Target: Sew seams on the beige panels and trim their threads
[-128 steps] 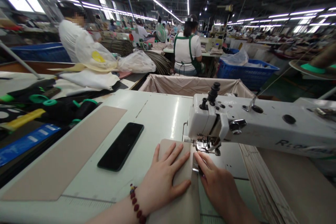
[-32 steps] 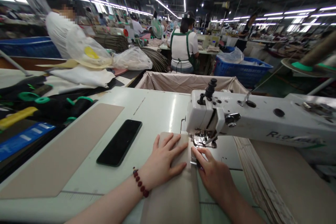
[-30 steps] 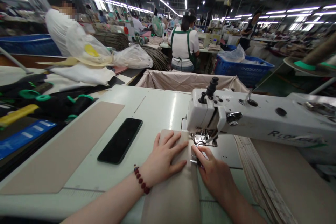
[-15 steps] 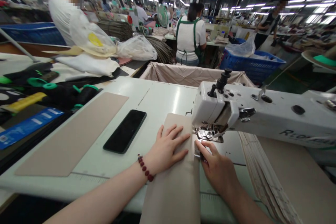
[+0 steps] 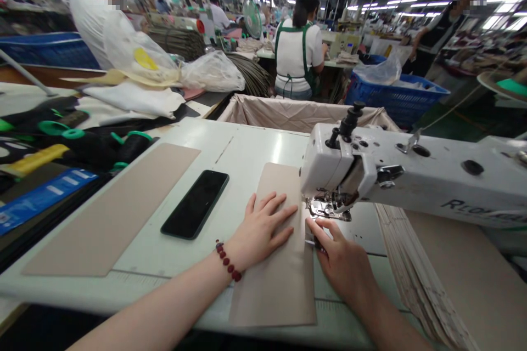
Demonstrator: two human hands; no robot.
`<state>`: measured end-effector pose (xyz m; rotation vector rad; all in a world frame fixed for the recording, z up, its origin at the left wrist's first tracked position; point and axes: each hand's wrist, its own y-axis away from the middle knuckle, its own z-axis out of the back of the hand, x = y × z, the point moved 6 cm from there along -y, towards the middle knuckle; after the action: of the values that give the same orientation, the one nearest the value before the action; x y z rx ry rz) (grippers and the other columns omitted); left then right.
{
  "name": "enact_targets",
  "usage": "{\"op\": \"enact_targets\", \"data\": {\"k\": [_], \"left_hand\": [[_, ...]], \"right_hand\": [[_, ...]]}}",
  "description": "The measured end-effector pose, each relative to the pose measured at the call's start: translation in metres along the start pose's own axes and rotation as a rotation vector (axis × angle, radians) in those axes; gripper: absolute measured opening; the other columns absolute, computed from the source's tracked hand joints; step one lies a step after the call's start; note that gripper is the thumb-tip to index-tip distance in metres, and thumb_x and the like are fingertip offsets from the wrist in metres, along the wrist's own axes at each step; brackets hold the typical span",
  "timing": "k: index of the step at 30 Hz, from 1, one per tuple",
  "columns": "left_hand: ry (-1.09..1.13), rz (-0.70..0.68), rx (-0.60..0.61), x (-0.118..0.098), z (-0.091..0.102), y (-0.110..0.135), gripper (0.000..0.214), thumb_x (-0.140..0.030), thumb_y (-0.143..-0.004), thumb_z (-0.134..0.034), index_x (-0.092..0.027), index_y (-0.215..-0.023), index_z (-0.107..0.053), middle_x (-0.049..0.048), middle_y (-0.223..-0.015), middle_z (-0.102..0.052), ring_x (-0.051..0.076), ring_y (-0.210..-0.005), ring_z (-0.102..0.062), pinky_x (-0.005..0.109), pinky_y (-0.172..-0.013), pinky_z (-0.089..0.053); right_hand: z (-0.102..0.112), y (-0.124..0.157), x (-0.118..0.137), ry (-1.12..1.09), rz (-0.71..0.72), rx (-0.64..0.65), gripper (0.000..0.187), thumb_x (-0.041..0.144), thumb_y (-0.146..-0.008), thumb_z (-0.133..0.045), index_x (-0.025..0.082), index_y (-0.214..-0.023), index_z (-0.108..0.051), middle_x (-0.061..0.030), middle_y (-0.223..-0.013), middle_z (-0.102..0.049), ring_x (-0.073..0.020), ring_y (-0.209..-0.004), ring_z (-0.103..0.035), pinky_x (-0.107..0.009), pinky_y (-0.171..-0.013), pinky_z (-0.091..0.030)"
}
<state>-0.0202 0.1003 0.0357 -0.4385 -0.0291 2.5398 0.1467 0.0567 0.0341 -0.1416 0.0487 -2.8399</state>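
A long beige panel (image 5: pixel 275 290) lies on the pale green sewing table, its right edge at the presser foot (image 5: pixel 327 209) of a white sewing machine (image 5: pixel 329 156). My left hand (image 5: pixel 265 230) rests flat on the panel with fingers spread, a dark red bead bracelet (image 5: pixel 228 263) at its wrist. Beside the panel's right edge, just below the presser foot, my right hand (image 5: pixel 340 252) has its thumb and fingers drawn together. A small piece of shiny metal (image 5: pixel 310 240) shows under those fingers; most of it is hidden.
Left of my hands lie a black phone (image 5: pixel 195 204) and another beige panel (image 5: pixel 123 208). Stacked panels (image 5: pixel 405 252) stand at right. Thread spools (image 5: pixel 135 145) crowd the far left. Beyond the table is a cloth-lined bin (image 5: pixel 284 115); people sit or stand farther off.
The beige panel has slid away from me along the presser foot, and its near end now shows on the table. Both hands stay nearly in place. A person at far right has shifted right.
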Motion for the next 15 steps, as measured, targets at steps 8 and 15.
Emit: {"op": "enact_targets", "data": {"k": [8, 15], "left_hand": [[0.013, -0.002, -0.024, 0.0013, -0.0004, -0.0004, 0.043, -0.04, -0.095, -0.046, -0.036, -0.138, -0.045, 0.0057, -0.147, -0.041, 0.03, -0.138, -0.028, 0.062, -0.11, -0.012], [0.029, 0.005, -0.036, 0.0016, 0.0005, -0.0004, 0.042, -0.038, -0.096, -0.045, -0.036, -0.138, -0.046, 0.0043, -0.146, -0.042, 0.03, -0.138, -0.029, 0.062, -0.111, -0.012]], "right_hand": [[-0.0021, 0.0003, -0.0001, 0.0, 0.007, -0.013, 0.061, 0.011, -0.084, -0.051, 0.03, -0.142, -0.041, -0.0028, -0.136, -0.052, -0.016, -0.079, -0.068, -0.028, -0.063, -0.057], [-0.003, 0.0003, -0.001, 0.0, -0.005, 0.006, 0.062, 0.011, -0.085, -0.051, 0.032, -0.142, -0.039, -0.0006, -0.137, -0.051, -0.0162, -0.079, -0.068, -0.029, -0.062, -0.057]]}}
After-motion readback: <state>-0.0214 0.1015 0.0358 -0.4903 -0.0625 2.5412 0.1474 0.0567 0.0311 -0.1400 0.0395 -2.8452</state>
